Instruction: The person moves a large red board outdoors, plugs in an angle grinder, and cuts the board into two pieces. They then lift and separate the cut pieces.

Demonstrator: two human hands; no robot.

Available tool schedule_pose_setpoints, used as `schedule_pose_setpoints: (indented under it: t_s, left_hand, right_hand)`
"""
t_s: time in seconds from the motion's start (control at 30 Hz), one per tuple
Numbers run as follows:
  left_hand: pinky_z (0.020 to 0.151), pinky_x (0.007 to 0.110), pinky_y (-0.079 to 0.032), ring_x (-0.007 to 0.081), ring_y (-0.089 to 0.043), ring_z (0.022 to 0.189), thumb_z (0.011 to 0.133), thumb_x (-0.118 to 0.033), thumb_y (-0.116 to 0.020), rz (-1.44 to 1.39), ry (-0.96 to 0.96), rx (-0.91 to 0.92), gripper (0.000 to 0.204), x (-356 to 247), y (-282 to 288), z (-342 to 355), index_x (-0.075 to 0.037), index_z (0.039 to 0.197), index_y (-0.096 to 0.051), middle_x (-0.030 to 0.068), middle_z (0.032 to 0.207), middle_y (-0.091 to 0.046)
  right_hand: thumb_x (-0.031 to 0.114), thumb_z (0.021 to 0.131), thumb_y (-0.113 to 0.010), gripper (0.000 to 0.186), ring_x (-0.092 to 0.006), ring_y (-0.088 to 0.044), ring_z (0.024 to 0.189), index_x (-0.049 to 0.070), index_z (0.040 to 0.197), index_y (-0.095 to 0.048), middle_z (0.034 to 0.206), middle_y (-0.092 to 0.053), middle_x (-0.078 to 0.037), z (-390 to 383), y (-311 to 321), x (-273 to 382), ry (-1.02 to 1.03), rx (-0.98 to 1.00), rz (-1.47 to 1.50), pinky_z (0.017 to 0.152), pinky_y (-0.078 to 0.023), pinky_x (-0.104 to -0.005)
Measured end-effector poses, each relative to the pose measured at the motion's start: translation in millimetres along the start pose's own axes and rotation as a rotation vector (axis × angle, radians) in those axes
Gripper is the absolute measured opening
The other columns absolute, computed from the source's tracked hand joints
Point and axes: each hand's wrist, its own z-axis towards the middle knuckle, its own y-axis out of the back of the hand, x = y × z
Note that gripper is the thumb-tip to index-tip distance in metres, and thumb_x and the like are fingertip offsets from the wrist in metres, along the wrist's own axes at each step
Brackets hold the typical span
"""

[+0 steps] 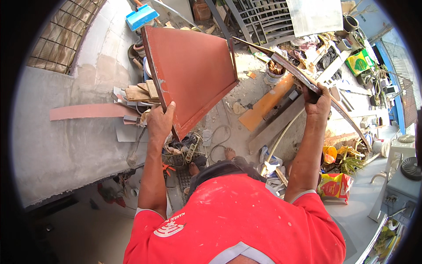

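Observation:
My left hand (pixel 160 119) is closed round the near left edge of a large red-brown framed panel (pixel 198 66). The panel is held up at a slant, and its frame is dark along the left side. My right hand (pixel 317 101) grips the edge of a second long panel (pixel 299 75), seen nearly edge-on, with a dark, worn rim. The two panels stand apart, one on each side of me, and their far ends come close together. Most of the second panel's faces are hidden from this angle.
A concrete wall (pixel 79 141) runs along the left, with a pink strip (pixel 92 112) and wood offcuts (pixel 140 92) beside it. Cables (pixel 220 132) and an orange board (pixel 266 103) lie on the floor. At far right are bags, a metal grille (pixel 268 20) and machinery (pixel 400 176).

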Motion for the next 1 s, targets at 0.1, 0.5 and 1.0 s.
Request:
schedule_pose_setpoints:
  t_s: [0.1,0.5,1.0]
  left_hand:
    - [0.084,0.051,-0.054,0.0431,-0.074,0.09,0.104,-0.043,-0.063,0.087,-0.041,-0.11,0.047,-26.5,46.5,55.9,0.002,0.106,-0.076,0.0243,0.088,-0.075]
    - [0.106,0.052,-0.05,0.0393,-0.067,0.123,0.104,-0.033,-0.066,0.632,-0.482,-0.038,0.053,-231.8,186.9,220.9,-0.009,0.149,-0.054,0.0247,0.13,-0.07]
    - [0.093,0.048,-0.055,0.0348,-0.071,0.106,0.104,-0.032,-0.063,0.638,-0.603,-0.106,0.04,-300.4,181.0,224.9,0.002,0.126,-0.062,0.0238,0.111,-0.073]
  right_hand:
    - [0.004,0.093,-0.065,0.029,-0.0422,-0.072,0.111,-0.006,0.12,-0.057,0.12,-0.07,-0.023,-7.1,2.9,5.8,0.023,0.003,-0.02,0.092,-0.068,-0.0587]
    - [0.007,0.089,-0.072,0.012,-0.0276,-0.077,0.085,0.005,0.101,-0.069,0.096,-0.074,-0.008,-60.6,100.8,15.4,-0.061,-0.119,-0.139,0.072,-0.07,-0.0475]
    - [0.006,0.088,-0.072,0.011,-0.0254,-0.075,0.087,0.007,0.098,-0.07,0.096,-0.075,-0.005,-91.3,159.9,-2.3,-0.103,-0.219,-0.008,0.074,-0.066,-0.0446]
